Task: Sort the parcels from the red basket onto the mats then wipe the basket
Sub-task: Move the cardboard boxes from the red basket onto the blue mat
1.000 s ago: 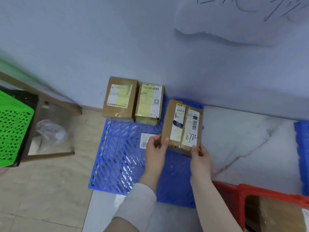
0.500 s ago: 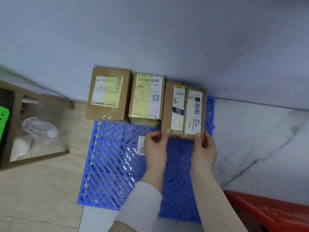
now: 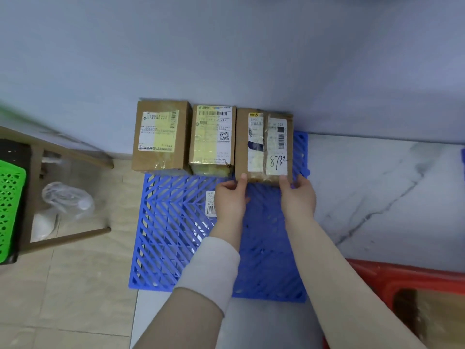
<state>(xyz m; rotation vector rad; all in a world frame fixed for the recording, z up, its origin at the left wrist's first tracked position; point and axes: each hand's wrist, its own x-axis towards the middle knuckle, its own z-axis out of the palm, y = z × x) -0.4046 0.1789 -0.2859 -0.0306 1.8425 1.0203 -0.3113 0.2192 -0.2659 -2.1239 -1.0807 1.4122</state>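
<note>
Pale blue wall (image 3: 226, 46), beige tiled floor (image 3: 75, 298), wooden stool (image 3: 63, 157)

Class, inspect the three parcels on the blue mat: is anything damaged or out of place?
The middle parcel looks crushed at its near end, tape wrinkled. The left parcel overhangs the mat leftward. A stray barcode label lies on the mat.

Pale blue-grey wall (image 3: 226, 46) across top, meeting floor behind. Beige tiled floor (image 3: 75, 285) at left and lower left. White marble-look slab (image 3: 377, 197) with grey veins at right. Green perforated crate (image 3: 10, 210) at left edge, cut off by frame, dark block (image 3: 12, 149) just above it. Wooden frame (image 3: 68, 235) beside crate, bars running along floor. Crumpled clear plastic bag (image 3: 66, 200) inside frame, white object (image 3: 44, 225) below it, blurred, cannot tell what.
</note>
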